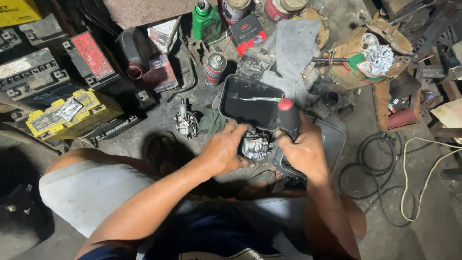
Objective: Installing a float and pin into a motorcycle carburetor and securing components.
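My left hand (222,150) grips a small grey metal carburetor (255,146) and holds it over the floor, in front of a black tray. My right hand (304,150) is wrapped around a screwdriver (288,117) with a black handle and red cap, its tip hidden behind the carburetor. A second carburetor (185,123) lies on the floor to the left. The black rectangular tray (230,98) holds dark liquid and a thin metal tool with a green tip (257,98).
Several batteries sit at the left, among them a yellow one (72,113). A spray can (215,68), a green bottle (206,20), tins and a grey rag (293,45) lie beyond the tray. Cables (385,163) coil on the floor at the right. My knees frame the bottom.
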